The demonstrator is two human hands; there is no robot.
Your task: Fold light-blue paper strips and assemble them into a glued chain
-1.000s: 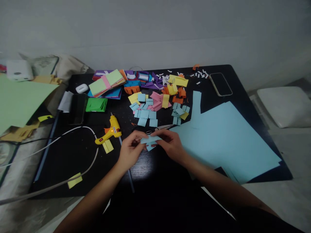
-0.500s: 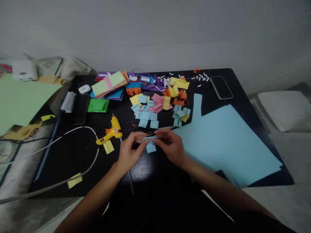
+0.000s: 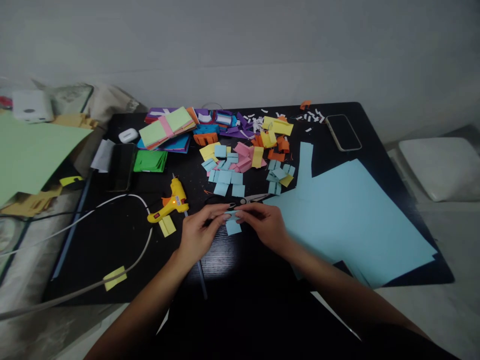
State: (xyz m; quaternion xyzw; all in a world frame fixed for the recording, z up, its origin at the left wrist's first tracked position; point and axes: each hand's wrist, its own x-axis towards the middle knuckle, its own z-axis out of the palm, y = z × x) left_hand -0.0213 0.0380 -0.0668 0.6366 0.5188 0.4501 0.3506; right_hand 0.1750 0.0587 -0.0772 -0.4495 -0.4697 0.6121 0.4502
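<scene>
Between my left hand (image 3: 198, 232) and my right hand (image 3: 266, 225) is a small light-blue paper piece (image 3: 232, 215), pinched at both ends by thumbs and fingers. Just below it, a light-blue paper square (image 3: 233, 228) lies on the dark table. Scissors (image 3: 255, 198) rest right behind my hands, their handles partly hidden by my fingers. Beyond them lie several folded light-blue paper pieces (image 3: 225, 177), with pink ones (image 3: 243, 159) among them. To the left of my left hand stands a yellow hot glue gun (image 3: 172, 202), a yellow paper piece (image 3: 167, 226) beside it.
Large light-blue sheets (image 3: 348, 225) cover the table's right side, with a phone (image 3: 343, 133) behind. Bundled coloured paper (image 3: 168, 128), green paper (image 3: 150, 161) and a dark phone (image 3: 122, 167) sit back left. A white cable (image 3: 148, 245) loops across the left. White scraps (image 3: 310, 117) lie at the back.
The blue paper piece between my fingers looked curved before and is now flatter. My hands have barely shifted, and more of the scissors shows. The whole view has moved slightly.
</scene>
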